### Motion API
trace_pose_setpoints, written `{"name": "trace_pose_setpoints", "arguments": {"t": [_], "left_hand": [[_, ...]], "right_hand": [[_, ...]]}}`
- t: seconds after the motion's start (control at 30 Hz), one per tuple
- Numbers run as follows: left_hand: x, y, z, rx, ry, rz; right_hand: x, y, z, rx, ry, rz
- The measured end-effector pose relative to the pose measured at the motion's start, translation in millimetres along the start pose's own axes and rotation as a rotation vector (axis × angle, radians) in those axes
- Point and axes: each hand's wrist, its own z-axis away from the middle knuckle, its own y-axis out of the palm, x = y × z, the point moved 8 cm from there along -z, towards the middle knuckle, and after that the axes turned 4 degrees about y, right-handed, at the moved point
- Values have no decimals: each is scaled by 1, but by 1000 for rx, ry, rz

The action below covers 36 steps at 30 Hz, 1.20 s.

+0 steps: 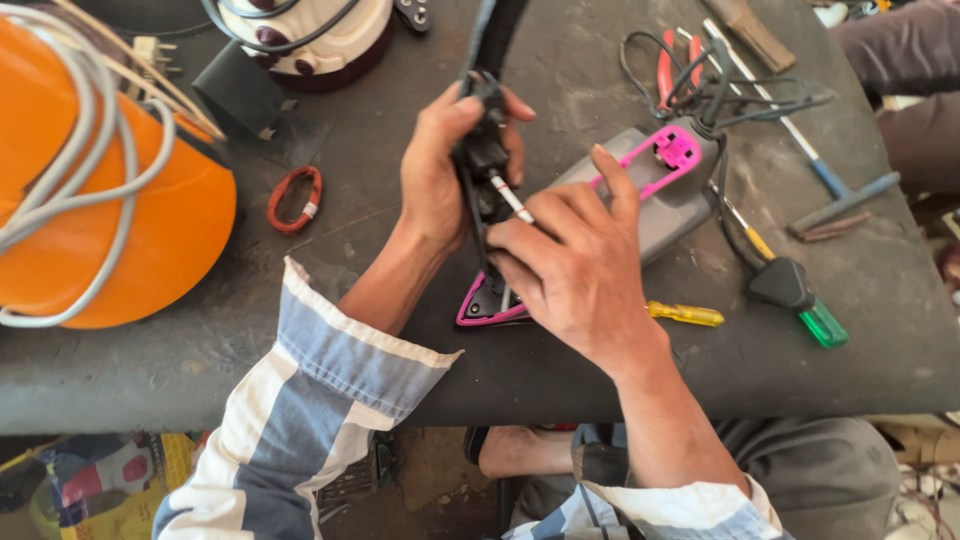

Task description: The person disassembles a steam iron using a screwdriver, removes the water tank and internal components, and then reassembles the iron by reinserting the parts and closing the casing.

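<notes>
Pink-and-grey clothes iron point(640, 190) is lying mid-bench, opened, while left hand point(445, 165) is closing firmly around its black cord fitting point(482, 160) and right hand point(575, 265) is pinching a red-and-white-handled probe point(510, 197); best keeping the fitting steady.

Scuffed matt dark worktop point(600, 380), glossy orange plastic housing point(170, 230), grey and pink plastic iron body point(670, 200), translucent yellow plastic screwdriver handle point(690, 315)

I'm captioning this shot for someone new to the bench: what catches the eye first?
At centre, the left hand grips a black plastic handle part over a grey clothes iron with bright pink trim, while the right hand works a thin red-and-white tool. A big orange rounded housing wrapped in grey cable fills the left edge.
</notes>
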Motion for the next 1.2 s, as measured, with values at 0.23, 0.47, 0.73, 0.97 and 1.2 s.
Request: {"name": "trace_pose_setpoints", "arguments": {"t": [0.23,0.47,0.73,0.97,1.2], "left_hand": [[-19,5,7,120,52,-159],[-29,6,10,164,126,-229],[-36,4,13,158,171,-271],[-35,3,11,128,177,-261],[-23,4,10,111,108,-129]], "right_hand": [[3,-4,3,18,48,-63],[10,2,1,-9,72,-40],[15,6,0,-18,119,3],[18,4,-3,-36,132,17],[23,-4,0,-32,82,2]]}}
